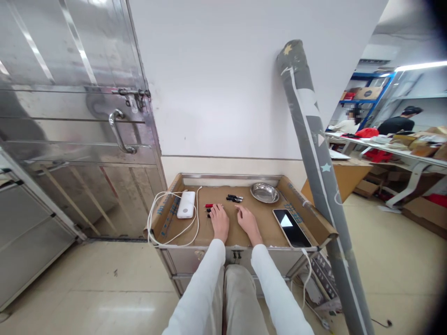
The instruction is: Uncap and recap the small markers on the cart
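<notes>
My left hand [219,223] rests on the brown cardboard-lined top [240,236] of a small metal cart. Its bent fingers press together over a red pen [208,205] and slim black pens [208,212], whose left ends stick out beside the fingers. My right hand [248,224] hovers low or rests just to the right, its index finger stretched out towards the left hand and nothing visible in it. Beyond both hands lies a small cluster of black pieces with silvery ends [234,198], apart from the fingers. Their exact kind is too small to make out.
A white power bank [186,204] with a looped white cable [197,218] lies left. A round metal dish [264,192] stands at the back right, above a phone [291,228]. A tall grey roll [317,153] leans against the cart's right side. Two people sit far right.
</notes>
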`<act>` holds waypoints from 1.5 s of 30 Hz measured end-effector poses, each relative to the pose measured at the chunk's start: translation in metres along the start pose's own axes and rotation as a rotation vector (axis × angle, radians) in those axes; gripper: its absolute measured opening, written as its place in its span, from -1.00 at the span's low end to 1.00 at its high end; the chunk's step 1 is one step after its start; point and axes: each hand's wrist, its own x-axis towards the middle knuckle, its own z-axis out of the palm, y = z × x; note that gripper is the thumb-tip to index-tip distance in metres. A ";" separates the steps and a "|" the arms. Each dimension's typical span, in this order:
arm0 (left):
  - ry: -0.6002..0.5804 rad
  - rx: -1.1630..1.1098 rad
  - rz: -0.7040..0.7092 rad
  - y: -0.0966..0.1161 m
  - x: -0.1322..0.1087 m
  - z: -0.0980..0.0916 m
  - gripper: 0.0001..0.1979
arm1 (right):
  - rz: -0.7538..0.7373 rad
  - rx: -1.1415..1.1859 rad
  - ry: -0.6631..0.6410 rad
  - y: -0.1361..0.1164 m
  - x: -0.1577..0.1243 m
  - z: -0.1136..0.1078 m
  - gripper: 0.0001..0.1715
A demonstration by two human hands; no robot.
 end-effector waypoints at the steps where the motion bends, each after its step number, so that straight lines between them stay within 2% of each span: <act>1: -0.001 0.001 -0.002 0.000 0.000 -0.001 -0.69 | 0.004 -0.009 -0.002 -0.001 0.000 0.000 -0.57; 7: -0.016 -0.024 0.018 0.000 -0.001 -0.002 -0.68 | 0.010 -0.036 -0.011 -0.002 0.000 -0.002 -0.63; 16: -0.109 -0.205 0.266 0.001 0.003 -0.001 -0.73 | 0.004 -0.031 -0.006 0.002 0.000 0.000 -0.65; 23: -0.201 -0.384 0.398 -0.001 0.007 0.008 -0.68 | -0.013 -0.051 -0.002 0.006 0.002 0.003 -0.67; 32: -0.313 -0.438 0.469 0.001 0.013 0.014 -0.61 | -0.033 -0.050 0.005 0.008 0.002 0.004 -0.68; 45: -0.327 -0.430 0.444 0.002 0.013 0.006 -0.66 | -0.010 -0.144 0.055 0.011 0.002 0.004 -0.65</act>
